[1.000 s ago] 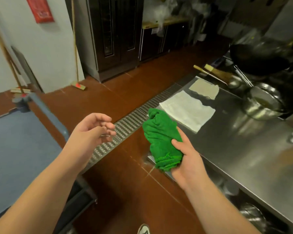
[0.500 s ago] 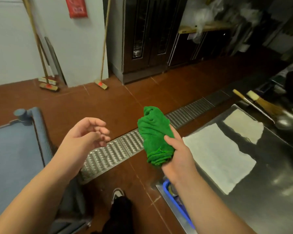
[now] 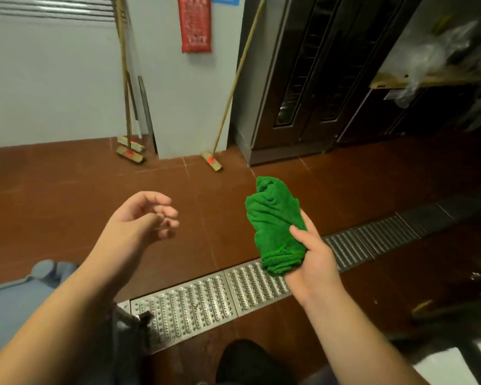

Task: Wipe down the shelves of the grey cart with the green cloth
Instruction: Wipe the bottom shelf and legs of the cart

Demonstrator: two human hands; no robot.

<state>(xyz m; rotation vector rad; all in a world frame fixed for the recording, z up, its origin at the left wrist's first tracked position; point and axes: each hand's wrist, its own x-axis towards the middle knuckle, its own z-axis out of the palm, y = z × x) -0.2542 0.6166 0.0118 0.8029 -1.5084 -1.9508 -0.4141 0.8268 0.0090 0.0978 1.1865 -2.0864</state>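
Gripping the bunched green cloth (image 3: 275,226), the right hand (image 3: 314,262) has its thumb pressed across the front and fingers wrapped behind; the cloth stands upright above the floor drain grate (image 3: 206,298). The left hand (image 3: 142,218) holds nothing, fingers loosely curled, well apart from the cloth. A corner of the grey cart (image 3: 17,298) shows at lower left, beneath the left forearm. Brooms (image 3: 128,151) lean against the far wall.
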